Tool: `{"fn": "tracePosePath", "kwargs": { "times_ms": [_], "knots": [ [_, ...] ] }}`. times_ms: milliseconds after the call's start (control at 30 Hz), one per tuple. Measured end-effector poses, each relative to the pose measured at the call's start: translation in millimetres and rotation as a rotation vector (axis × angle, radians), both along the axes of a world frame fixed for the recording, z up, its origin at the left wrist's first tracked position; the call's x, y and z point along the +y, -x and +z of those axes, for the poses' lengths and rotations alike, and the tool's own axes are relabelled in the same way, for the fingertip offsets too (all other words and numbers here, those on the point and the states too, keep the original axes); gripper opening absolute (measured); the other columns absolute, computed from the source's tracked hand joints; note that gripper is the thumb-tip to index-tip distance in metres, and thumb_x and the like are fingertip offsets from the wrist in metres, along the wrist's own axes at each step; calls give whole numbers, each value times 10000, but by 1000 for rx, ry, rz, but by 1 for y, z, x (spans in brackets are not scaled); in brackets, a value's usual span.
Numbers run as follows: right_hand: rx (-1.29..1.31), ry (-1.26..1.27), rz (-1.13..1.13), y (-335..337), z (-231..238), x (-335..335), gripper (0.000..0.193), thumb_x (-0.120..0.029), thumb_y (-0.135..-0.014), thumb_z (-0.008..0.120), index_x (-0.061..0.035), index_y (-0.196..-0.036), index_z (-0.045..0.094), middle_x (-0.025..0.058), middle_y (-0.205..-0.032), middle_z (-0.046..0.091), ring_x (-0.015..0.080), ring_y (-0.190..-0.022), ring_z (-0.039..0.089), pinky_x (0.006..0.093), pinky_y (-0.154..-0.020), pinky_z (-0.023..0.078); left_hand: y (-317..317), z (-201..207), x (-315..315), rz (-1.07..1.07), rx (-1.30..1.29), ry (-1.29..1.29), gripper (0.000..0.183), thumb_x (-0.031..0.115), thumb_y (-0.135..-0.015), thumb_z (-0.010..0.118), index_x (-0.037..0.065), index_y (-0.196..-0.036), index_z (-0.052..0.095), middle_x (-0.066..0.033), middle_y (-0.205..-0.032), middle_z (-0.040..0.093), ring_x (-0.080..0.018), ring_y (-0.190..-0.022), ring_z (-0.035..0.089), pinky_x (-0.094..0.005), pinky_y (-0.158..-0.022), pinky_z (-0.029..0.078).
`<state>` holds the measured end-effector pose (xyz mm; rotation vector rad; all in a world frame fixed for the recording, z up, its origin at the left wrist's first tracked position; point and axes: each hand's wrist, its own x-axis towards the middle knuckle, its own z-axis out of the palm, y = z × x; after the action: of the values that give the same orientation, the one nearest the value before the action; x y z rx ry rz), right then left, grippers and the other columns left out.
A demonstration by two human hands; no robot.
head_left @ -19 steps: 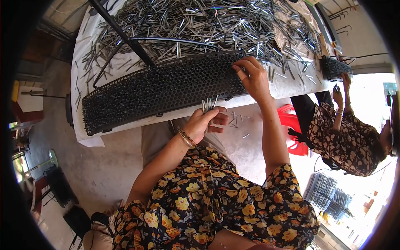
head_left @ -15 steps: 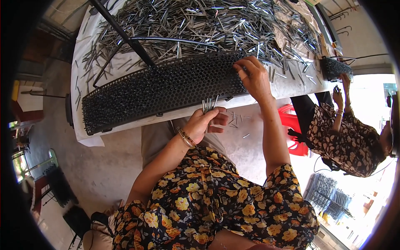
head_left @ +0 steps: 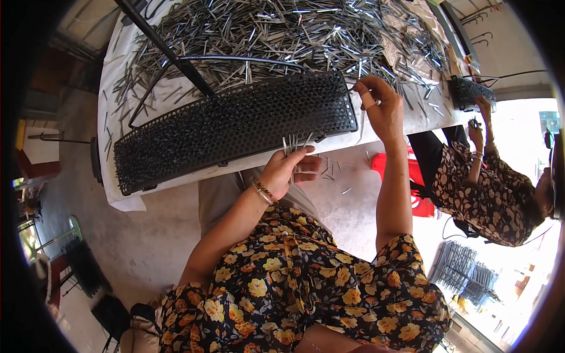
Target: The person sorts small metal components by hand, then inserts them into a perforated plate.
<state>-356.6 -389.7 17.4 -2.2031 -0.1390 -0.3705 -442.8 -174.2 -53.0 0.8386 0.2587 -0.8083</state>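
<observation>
A long black perforated panel lies tilted along the table's front edge, its holes in rows and its left part crowded with dark strip ends. My left hand, palm up below the panel's front edge, is closed on a small bunch of thin metal strips whose ends stick up past the thumb. At the panel's right end, my right hand pinches a thin dark strip between thumb and fingertips; it points toward the panel's holes. A pale bandage wraps one of its fingers.
Behind the panel, a large heap of metal strips covers the white-covered table. A black bar rises over the panel's left half. At right, another person works on a similar panel beside a red stool.
My right hand has moved right, off the panel's top to just beyond its right end, and a thin dark strip now shows at its fingertips. My left hand stays nearly still with its bunch.
</observation>
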Motion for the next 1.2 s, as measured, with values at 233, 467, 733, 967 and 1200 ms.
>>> {"fn": "tracePosePath", "kwargs": {
  "times_ms": [233,467,733,967,1200],
  "knots": [
    [-9,-12,-54,-1,-24,-9,110,-100,-822,626,-13,-889,632,81,-716,644,109,-559,562,252,-526,436,-1,7,2,-33,-42,55,314,232,-949,446,8,-1154,529,-124,-983,626,-171,-855,621,-300,-706,536],
    [-71,85,-17,3,-20,-5,105,-79,-817,623,-15,-901,620,87,-769,648,153,-573,580,270,-528,442,3,3,3,-44,-71,47,305,236,-944,460,24,-1148,539,-95,-959,634,-155,-852,627,-286,-680,536],
    [-165,311,111,5,-31,1,107,-77,-792,627,-30,-887,611,95,-811,619,266,-673,581,352,-640,453,2,2,2,-28,-21,42,295,201,-936,470,27,-1167,530,-111,-996,619,-170,-852,618,-295,-698,518],
    [-142,286,63,8,-33,8,182,-95,-795,639,-31,-966,646,108,-900,616,273,-749,601,336,-669,468,2,5,3,-30,-28,62,291,198,-937,469,24,-1163,530,-109,-997,618,-168,-858,617,-290,-704,523],
    [268,-174,428,40,-12,40,178,-141,-820,656,1,-927,663,77,-893,618,126,-785,568,260,-675,452,0,16,1,21,-161,140,297,219,-952,447,38,-1177,516,-102,-1003,627,-155,-873,617,-294,-715,526]
  ]
}}
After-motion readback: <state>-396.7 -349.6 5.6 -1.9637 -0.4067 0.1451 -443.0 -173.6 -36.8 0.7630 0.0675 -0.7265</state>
